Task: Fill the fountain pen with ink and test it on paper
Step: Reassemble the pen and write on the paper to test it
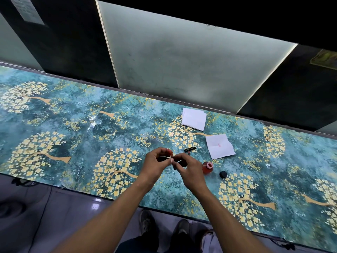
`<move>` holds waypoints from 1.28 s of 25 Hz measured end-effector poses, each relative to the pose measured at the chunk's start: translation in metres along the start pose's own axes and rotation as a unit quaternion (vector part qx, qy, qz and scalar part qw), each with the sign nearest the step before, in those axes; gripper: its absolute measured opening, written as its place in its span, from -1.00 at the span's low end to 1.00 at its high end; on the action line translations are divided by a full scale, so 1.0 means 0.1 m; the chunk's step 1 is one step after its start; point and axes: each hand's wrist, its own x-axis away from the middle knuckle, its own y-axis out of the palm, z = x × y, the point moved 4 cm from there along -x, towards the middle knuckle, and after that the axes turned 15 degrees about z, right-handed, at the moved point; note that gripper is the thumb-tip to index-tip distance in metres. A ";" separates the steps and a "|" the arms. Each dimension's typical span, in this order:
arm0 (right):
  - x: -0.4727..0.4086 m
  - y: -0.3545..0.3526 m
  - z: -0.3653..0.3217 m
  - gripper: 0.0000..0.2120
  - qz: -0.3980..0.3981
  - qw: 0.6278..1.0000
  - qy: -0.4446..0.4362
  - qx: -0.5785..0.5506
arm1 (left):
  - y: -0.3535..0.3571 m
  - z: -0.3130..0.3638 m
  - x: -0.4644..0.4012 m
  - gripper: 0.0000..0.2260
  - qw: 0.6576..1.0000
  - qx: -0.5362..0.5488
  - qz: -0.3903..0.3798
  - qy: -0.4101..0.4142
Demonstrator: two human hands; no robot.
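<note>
Shoes (165, 227) on floor, nearest. Left hand (155, 166) and right hand (188, 171) meet above table (73, 143), both pinching pen (165, 158). Open ink bottle (207, 167) just right, lid (223, 174) beside. Cap (190, 149) beyond. Marked paper (219, 146), blank paper (194, 118) farther.

Two papers (194, 119) (220, 146), one ink bottle (207, 167)

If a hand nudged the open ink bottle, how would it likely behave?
The ink bottle looks small and squat, so it would probably slide rather than tip. Its cap lies apart on the table, so red ink could slosh out. It seems glass or clear plastic, likely slick on the glossy table cover.
</note>
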 end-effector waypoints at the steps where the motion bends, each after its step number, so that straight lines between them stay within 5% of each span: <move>1: 0.00 -0.01 0.01 -0.94 0.002 1.000 0.004 -0.010 | 0.00 0.00 0.01 -0.84 1.000 0.003 0.002 -0.002; 9: -0.01 -0.06 0.01 -0.93 0.003 0.999 0.019 -0.035 | 0.08 -0.03 0.03 -0.89 1.000 -0.005 0.026 -0.001; 18: -0.59 -0.29 0.28 -0.91 0.032 0.984 0.060 0.163 | 0.03 -0.14 0.04 -0.89 0.998 0.020 0.052 -0.029; 25: -0.95 -0.16 0.44 -0.89 -0.072 0.914 0.055 0.396 | -0.05 -0.23 0.09 -0.88 0.989 0.091 0.059 -0.095; 32: -0.96 0.08 0.57 -0.78 -0.127 0.862 0.035 0.489 | -0.05 -0.25 0.11 -0.82 0.978 0.152 0.033 -0.142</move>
